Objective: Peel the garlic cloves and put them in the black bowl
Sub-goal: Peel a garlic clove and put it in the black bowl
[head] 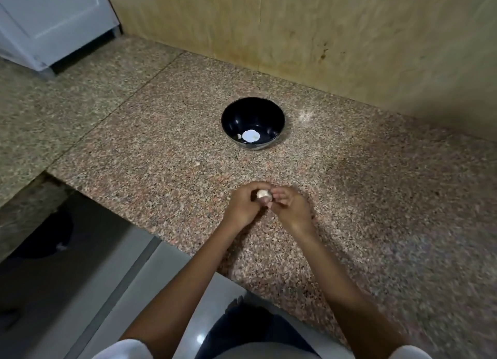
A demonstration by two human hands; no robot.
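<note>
Peel step in hand, not the drop yet. Left hand (pixel 242 206) curled round one garlic clove (pixel 263 194), which shows pale at the fingertips. Right hand (pixel 291 206) tight against it, thumb and forefinger pinching at the clove's near end, other fingers loosely bent. Motion blur on both hands, so no telling exact finger placement or how much skin is off. Hands together just above the granite counter (pixel 376 197), close to its front edge. Black bowl (pixel 236 114) straight ahead of the hands, well apart from them, upright on the counter. White pieces (pixel 251 136) in its bottom, one larger and one tiny just beside it; probably cloves already done, but too small to confirm. Small pale scrap (pixel 197 164) on the counter ahead and left of the left hand, likely shed skin. Judged early in the task, with at least this clove to finish. Next: firm left-hand grip while the right fingertips lift and strip the papery skin, then a forward reach over the bowl rim and a release low inside. Risks: bare clove slipping from the pinch, or skin clinging to fingers and going into the bowl with it.
</note>
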